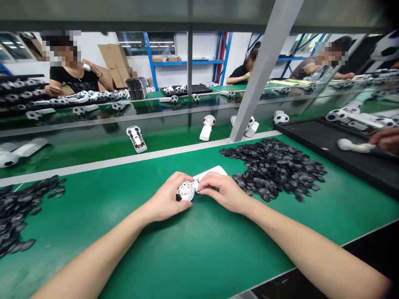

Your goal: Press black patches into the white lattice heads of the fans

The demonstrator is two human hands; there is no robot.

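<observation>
A white handheld fan with a football-patterned round head [186,191] lies between my hands over the green mat. My left hand [170,197] is closed around the head, thumb at the near side and fingers at the far side. At the neck, where the head meets the white handle [215,170], my right hand [222,189] pinches with thumb and fingertips. A dark edge shows at those fingertips, too small to make out. One black patch is visible on the head's left side, and white open grille faces up.
Loose black pieces lie in a large pile [277,166] on the right and another pile [18,207] on the left. Beyond a pale rail, more fans [136,139] lie on a green belt. A black tray [311,141], a slanted post [264,70] and a co-worker's hand [388,139] are at right.
</observation>
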